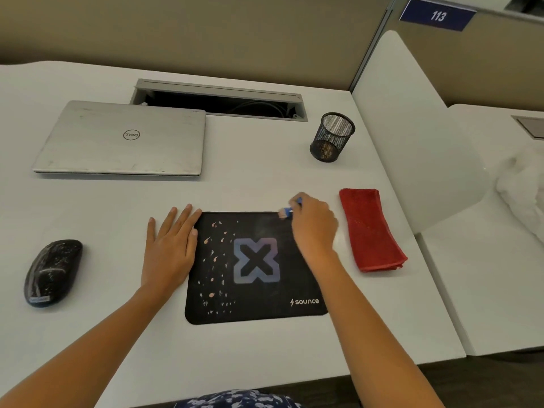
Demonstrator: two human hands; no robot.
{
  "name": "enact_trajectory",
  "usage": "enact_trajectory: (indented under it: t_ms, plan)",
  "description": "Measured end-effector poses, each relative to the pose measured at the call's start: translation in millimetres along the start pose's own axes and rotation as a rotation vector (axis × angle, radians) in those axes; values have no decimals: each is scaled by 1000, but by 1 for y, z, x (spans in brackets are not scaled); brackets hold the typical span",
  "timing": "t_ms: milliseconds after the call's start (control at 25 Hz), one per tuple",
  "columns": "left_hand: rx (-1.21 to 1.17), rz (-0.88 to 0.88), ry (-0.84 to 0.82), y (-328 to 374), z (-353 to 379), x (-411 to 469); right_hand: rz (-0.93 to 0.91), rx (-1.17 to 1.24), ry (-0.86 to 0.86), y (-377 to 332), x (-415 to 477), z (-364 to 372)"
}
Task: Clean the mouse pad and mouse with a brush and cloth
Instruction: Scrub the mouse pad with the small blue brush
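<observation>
A black mouse pad (pixel 253 290) with a blue X logo lies on the white desk in front of me. My right hand (pixel 313 225) grips a small blue brush (pixel 290 209), whose bristles touch the pad's far right corner. My left hand (pixel 170 248) lies flat with straight fingers on the desk, its edge against the pad's left side. A black mouse (pixel 53 270) sits on the desk to the far left, apart from both hands. A folded red cloth (pixel 371 231) lies to the right of the pad.
A closed silver laptop (pixel 123 139) lies at the back left, before an open cable tray (pixel 217 101). A black mesh pen cup (pixel 332 136) stands at the back right. A white divider panel (pixel 412 128) bounds the desk on the right.
</observation>
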State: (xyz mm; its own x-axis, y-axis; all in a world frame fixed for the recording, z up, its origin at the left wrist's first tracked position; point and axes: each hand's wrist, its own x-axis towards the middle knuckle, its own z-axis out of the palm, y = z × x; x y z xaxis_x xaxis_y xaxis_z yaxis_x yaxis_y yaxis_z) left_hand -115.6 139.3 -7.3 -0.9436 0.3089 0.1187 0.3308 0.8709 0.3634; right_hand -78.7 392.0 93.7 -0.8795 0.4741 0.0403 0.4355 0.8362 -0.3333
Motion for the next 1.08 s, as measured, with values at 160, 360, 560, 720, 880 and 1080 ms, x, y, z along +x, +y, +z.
enact_trajectory:
  t_ms: [160, 360, 560, 720, 880, 1080]
  plan:
    - [0, -1, 1, 1, 0, 0, 167, -171, 129, 40, 11, -29]
    - [9, 0, -2, 0, -1, 0, -79, -62, -29, 27, 1, -28]
    - [-4, -7, -11, 0, -1, 0, 41, -18, -183, 61, -45, -39]
    - [13, -10, -8, 0, 0, 0, 138, 349, -248, 77, -77, -37]
    - [15, -14, -4, -1, 0, -1, 154, 569, -94, 59, -80, -31]
    - [-167, -101, -21, 6, -7, -11, 18, 665, -81, 26, -75, -28]
